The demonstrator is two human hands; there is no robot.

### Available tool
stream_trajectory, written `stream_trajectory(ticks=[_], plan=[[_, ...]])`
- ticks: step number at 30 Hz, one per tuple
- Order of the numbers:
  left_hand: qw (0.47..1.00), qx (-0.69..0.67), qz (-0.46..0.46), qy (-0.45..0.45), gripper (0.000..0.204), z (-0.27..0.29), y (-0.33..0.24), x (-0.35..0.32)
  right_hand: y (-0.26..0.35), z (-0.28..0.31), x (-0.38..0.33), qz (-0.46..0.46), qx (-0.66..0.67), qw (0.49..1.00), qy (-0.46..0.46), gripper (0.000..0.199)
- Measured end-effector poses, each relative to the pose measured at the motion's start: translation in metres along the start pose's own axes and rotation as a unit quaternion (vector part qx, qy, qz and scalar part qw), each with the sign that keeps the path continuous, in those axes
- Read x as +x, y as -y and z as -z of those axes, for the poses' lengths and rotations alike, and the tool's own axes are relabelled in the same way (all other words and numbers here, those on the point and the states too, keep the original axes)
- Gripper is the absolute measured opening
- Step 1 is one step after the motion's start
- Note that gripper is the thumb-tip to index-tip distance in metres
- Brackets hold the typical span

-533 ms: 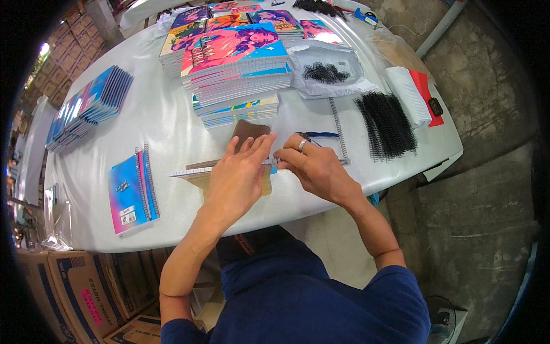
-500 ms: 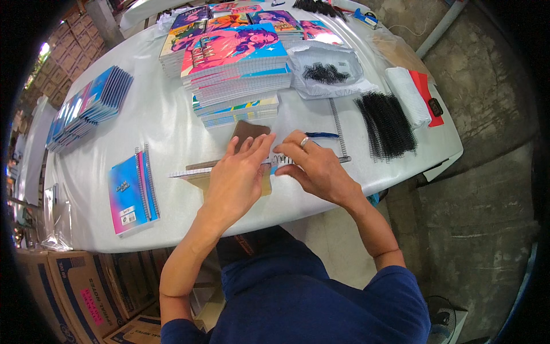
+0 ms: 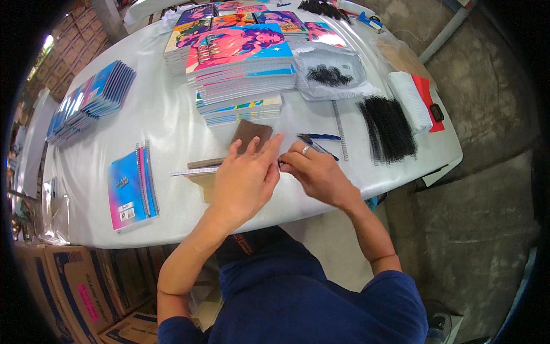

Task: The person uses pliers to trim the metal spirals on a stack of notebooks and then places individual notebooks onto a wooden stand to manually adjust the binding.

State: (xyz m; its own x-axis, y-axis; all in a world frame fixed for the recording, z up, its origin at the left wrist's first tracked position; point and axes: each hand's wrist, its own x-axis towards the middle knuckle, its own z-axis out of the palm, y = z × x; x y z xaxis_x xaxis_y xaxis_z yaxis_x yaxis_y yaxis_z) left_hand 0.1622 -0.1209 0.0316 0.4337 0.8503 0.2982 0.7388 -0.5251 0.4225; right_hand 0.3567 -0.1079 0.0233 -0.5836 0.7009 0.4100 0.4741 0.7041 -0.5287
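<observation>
1. Notebook (image 3: 193,171), only its pale page edge plainly showing, sits on the white table (image 3: 154,132), partly hidden beneath the left hand, which is the nearer one. Its long axis runs roughly left to right, toward the right fingertips.
2. Left hand (image 3: 243,178) lies palm down across the notebook, fingers stretched out and slightly spread.
3. Right hand (image 3: 315,172), beyond the notebook's right part, has thumb and fingers pinched on something small.
4. Blue-handled pliers (image 3: 324,136) lie just past the right hand, handles apart.
5. Title lettering (image 3: 123,182), dark and legible, crosses a pink-and-blue notebook (image 3: 127,196) at left.
6. White label (image 3: 126,212) below that title bears a barcode.
7. Small dark piece (image 3: 281,163) in the pinch: apparently coil wire, mostly hidden.
</observation>
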Motion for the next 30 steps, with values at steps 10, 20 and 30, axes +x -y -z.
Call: stream_trajectory(ticks=[10, 20, 30], plan=[[0.996, 0.078, -0.036, 0.027, 0.066, -0.014, -0.001, 0.009, -0.123, -0.075, 0.065, 0.059, -0.102, 0.984, 0.137, 0.041], [0.988, 0.073, 0.017, -0.137, 0.098, -0.004, 0.014, 0.004, -0.072, 0.053, 0.050, -0.036, 0.333, 0.908, 0.250, 0.045], [0.986, 0.082, 0.011, -0.143, 0.098, -0.004, 0.014, 0.007, -0.078, 0.035, 0.054, -0.107, 0.200, 0.938, 0.261, 0.039]])
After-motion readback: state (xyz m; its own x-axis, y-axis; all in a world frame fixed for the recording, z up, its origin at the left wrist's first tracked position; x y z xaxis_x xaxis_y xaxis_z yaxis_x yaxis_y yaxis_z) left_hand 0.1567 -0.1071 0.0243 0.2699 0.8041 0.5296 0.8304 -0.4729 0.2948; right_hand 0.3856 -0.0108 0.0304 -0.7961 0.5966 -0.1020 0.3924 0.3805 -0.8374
